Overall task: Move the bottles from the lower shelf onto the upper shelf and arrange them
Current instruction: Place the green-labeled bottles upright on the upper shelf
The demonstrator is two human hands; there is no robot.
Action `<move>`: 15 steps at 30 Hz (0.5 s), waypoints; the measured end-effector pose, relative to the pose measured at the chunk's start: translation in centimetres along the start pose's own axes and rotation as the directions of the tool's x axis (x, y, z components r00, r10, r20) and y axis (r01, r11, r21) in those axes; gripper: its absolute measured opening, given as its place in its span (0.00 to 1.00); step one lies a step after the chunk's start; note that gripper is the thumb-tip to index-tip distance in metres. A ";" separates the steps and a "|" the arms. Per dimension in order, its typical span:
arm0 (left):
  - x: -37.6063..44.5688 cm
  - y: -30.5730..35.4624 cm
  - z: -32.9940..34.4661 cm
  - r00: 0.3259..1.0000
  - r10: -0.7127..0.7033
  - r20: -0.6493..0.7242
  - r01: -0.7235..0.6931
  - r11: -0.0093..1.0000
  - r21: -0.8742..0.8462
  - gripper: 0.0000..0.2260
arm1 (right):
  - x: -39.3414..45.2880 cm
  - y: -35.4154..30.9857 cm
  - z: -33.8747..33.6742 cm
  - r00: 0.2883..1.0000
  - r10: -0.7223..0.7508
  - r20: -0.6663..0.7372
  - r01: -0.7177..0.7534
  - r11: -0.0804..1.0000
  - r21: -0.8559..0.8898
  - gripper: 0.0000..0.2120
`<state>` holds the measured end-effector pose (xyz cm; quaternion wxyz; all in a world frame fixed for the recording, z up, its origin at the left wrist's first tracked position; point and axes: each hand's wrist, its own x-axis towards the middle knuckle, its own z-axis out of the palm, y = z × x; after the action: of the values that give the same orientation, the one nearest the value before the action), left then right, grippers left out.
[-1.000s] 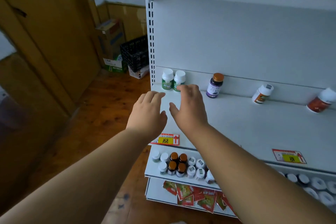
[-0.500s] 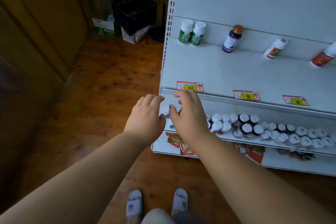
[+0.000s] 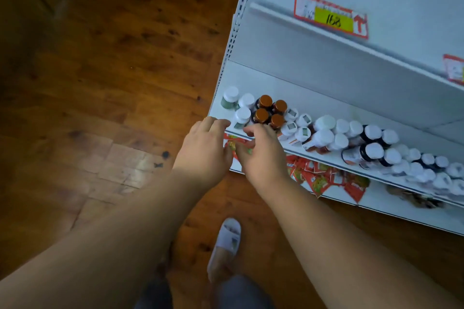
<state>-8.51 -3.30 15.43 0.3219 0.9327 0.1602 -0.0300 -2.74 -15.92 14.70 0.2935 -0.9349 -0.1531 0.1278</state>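
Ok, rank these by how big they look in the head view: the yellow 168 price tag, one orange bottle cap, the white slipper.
Largest to smallest, as they appear:
1. yellow 168 price tag, with its red border
2. white slipper, close behind it; the slipper lies farther from the camera, so these two are unsure
3. orange bottle cap, clearly the smallest

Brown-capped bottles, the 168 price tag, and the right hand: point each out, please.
brown-capped bottles [image 3: 261, 115], head view, on the cap of the front-left one.
168 price tag [image 3: 333, 20], head view, on its yellow patch.
right hand [image 3: 263, 155], head view, on its back.
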 end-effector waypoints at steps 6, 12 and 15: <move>3.2 -4.1 5.8 0.997 -0.071 0.014 0.072 0.996 -0.045 0.22 | 6.3 5.0 4.1 1.000 0.015 0.007 -0.014 0.991 -0.133 0.17; 5.6 -6.7 9.3 0.995 -0.100 0.002 0.100 0.993 -0.068 0.23 | 12.1 6.8 6.7 0.995 0.016 0.102 0.029 0.903 -0.428 0.17; 6.8 -7.0 10.6 0.997 -0.077 0.027 0.078 0.994 -0.071 0.24 | 13.2 6.8 7.7 0.996 0.023 0.084 0.028 0.832 -0.555 0.12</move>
<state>-3.75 -2.63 1.85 0.3558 0.9131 0.1934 -0.0480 8.34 -12.54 2.64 0.0028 -0.9731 -0.1974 0.1184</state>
